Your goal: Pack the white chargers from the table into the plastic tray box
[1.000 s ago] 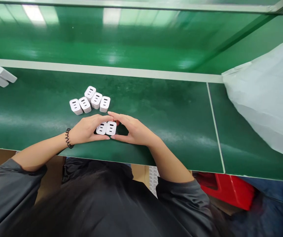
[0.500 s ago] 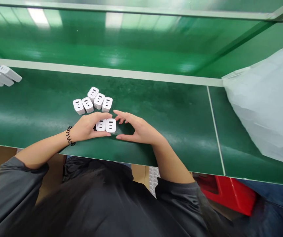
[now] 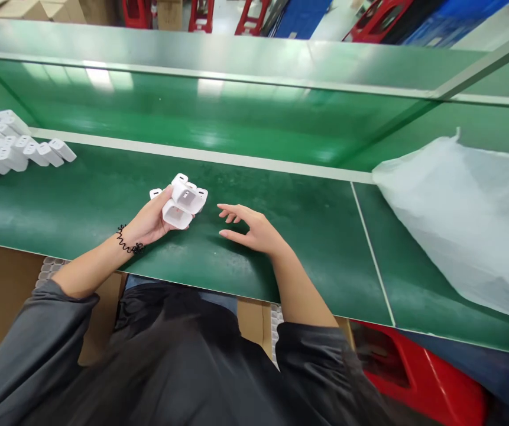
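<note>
My left hand, with a black coiled band at the wrist, is closed around two white plastic charger housings. They are tilted up off the green bench so their hollow open ends face me. Behind them stand several more white housings with slots in their ends, partly hidden by the hand and the held pair. To the right, my right hand hovers over the bench with fingers and thumb apart, holding nothing.
A pile of similar white housings lies at the far left of the green bench. At the right rests a large translucent white plastic bag. A green panel rises behind. A red stool is below, to my right.
My left hand has lifted the two housings and tipped them, so hollow ends show in place of slotted faces. My right hand has moved slightly away from them. The view has tilted upward.
</note>
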`<state>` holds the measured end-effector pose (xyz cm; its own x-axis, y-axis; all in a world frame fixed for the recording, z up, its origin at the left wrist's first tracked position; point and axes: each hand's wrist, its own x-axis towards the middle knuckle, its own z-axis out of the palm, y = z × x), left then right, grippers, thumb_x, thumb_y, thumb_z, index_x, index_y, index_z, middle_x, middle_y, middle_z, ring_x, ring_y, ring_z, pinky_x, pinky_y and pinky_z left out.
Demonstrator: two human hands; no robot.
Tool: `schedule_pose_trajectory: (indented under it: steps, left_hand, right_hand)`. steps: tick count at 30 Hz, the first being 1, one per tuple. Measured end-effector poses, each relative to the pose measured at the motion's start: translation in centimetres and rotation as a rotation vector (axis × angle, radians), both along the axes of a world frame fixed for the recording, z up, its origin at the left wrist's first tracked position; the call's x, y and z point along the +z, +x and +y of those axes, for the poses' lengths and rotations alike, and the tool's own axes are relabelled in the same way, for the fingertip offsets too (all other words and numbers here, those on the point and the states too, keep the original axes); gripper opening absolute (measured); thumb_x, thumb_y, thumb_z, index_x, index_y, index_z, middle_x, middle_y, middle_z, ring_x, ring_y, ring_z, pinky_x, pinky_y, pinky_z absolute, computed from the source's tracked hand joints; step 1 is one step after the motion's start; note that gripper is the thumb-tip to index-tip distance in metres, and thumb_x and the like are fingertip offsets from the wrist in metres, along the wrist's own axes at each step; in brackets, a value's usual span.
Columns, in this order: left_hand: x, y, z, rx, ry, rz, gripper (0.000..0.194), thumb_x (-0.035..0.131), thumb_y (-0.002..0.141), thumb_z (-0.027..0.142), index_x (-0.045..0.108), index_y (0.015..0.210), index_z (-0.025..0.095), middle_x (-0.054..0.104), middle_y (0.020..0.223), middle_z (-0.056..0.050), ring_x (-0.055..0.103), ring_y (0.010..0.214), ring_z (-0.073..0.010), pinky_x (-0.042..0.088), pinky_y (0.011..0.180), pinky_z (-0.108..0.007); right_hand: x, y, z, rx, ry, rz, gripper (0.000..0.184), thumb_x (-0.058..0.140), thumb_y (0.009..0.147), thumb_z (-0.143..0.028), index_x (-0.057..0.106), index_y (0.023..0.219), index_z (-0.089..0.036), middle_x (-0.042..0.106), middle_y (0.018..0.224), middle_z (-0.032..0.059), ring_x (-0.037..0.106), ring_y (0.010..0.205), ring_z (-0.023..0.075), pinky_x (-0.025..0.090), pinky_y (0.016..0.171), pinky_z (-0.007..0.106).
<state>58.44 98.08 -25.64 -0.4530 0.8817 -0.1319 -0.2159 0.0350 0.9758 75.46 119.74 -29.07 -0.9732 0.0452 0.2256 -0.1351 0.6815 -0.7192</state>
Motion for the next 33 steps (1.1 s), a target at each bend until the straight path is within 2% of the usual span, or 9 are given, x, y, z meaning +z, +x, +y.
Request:
schedule_pose_trajectory:
  steps: [4, 7, 11, 15, 19, 22, 27, 30, 33]
  left_hand:
    - [0.2, 1.1, -2.8, 0.091, -0.007, -0.125, 0.062, 0.036, 0.094, 0.068, 0.052, 0.126, 0.017, 0.069, 0.108, -0.014, 0.070, 0.083, -0.0197, 0.061, 0.056, -0.028]
    - [-0.9, 1.8, -6.3, 0.186, -0.003, -0.045, 0.056, 0.046, 0.092, 0.063, 0.051, 0.125, 0.018, 0.068, 0.107, -0.013, 0.069, 0.080, -0.0168, 0.059, 0.057, -0.025]
    - [-2.7, 1.7, -11.4, 0.405, -0.178, 0.411, 0.057, 0.070, 0.081, 0.055, 0.054, 0.122, 0.019, 0.068, 0.109, -0.011, 0.069, 0.089, -0.0188, 0.059, 0.065, -0.026]
    - [-3.2, 1.3, -14.4, 0.531, -0.380, 0.871, 0.057, 0.072, 0.079, 0.053, 0.056, 0.124, 0.023, 0.065, 0.123, -0.010, 0.066, 0.106, -0.0238, 0.059, 0.082, -0.036]
    - [-3.0, 1.1, -13.9, 0.389, -0.327, 1.157, 0.053, 0.069, 0.085, 0.045, 0.054, 0.130, 0.023, 0.065, 0.125, -0.011, 0.065, 0.111, -0.0242, 0.056, 0.093, -0.040]
    - [-3.0, 1.2, -12.8, 0.261, -0.244, 1.202, 0.050, 0.065, 0.089, 0.038, 0.050, 0.134, 0.023, 0.064, 0.125, -0.011, 0.063, 0.114, -0.0234, 0.054, 0.097, -0.040]
    - [-3.8, 1.5, -12.3, 0.288, -0.168, 1.068, 0.065, 0.073, 0.082, 0.041, 0.044, 0.138, 0.023, 0.060, 0.128, -0.011, 0.059, 0.119, -0.0251, 0.049, 0.105, -0.046]
    - [-4.0, 1.2, -12.4, 0.306, -0.152, 0.922, 0.071, 0.075, 0.080, 0.044, 0.042, 0.140, 0.025, 0.058, 0.132, -0.012, 0.059, 0.119, -0.0254, 0.050, 0.103, -0.046]
    - [-2.9, -0.3, -11.6, 0.318, -0.123, 0.778, 0.070, 0.071, 0.082, 0.046, 0.041, 0.141, 0.027, 0.057, 0.135, -0.011, 0.058, 0.120, -0.0243, 0.054, 0.098, -0.043]
  right_hand:
    - [-0.2, 0.0, 0.2, -0.035, 0.036, 0.000, 0.045, 0.063, 0.089, -0.044, 0.059, 0.129, -0.023, 0.071, 0.104, 0.0069, 0.066, 0.086, 0.0194, 0.057, 0.079, 0.040]
    - [-0.2, 0.0, -0.1, -0.049, 0.049, 0.001, 0.038, 0.061, 0.090, -0.043, 0.064, 0.122, -0.023, 0.071, 0.101, 0.0067, 0.066, 0.085, 0.0194, 0.057, 0.079, 0.040]
    - [-0.4, -0.2, -0.7, -0.063, 0.061, 0.002, 0.034, 0.060, 0.091, -0.042, 0.066, 0.117, -0.022, 0.071, 0.100, 0.0071, 0.065, 0.084, 0.0193, 0.057, 0.077, 0.039]
    - [-0.6, -0.4, -1.4, -0.072, 0.080, 0.003, 0.032, 0.059, 0.091, -0.043, 0.067, 0.115, -0.022, 0.071, 0.101, 0.0074, 0.065, 0.085, 0.0200, 0.056, 0.076, 0.039]
    - [-1.0, -0.7, -1.6, -0.087, 0.095, 0.010, 0.030, 0.059, 0.091, -0.042, 0.068, 0.113, -0.023, 0.071, 0.099, 0.0070, 0.065, 0.084, 0.0203, 0.056, 0.076, 0.040]
    - [-1.3, -0.7, -1.6, -0.095, 0.092, 0.003, 0.029, 0.059, 0.092, -0.040, 0.067, 0.114, -0.023, 0.070, 0.100, 0.0071, 0.064, 0.086, 0.0200, 0.055, 0.074, 0.038]
    - [-1.5, -0.8, -1.8, -0.115, 0.118, 0.030, 0.040, 0.058, 0.092, -0.040, 0.057, 0.130, -0.025, 0.065, 0.114, 0.0088, 0.063, 0.088, 0.0197, 0.057, 0.075, 0.039]
    - [-0.7, -1.3, -2.2, -0.151, 0.197, 0.091, 0.058, 0.062, 0.090, -0.042, 0.044, 0.143, -0.027, 0.054, 0.135, 0.0134, 0.059, 0.114, 0.0272, 0.055, 0.090, 0.047]
    - [1.2, -2.8, -2.6, -0.124, 0.299, 0.142, 0.064, 0.063, 0.089, -0.044, 0.039, 0.147, -0.029, 0.047, 0.143, 0.0139, 0.045, 0.133, 0.0331, 0.044, 0.107, 0.057]
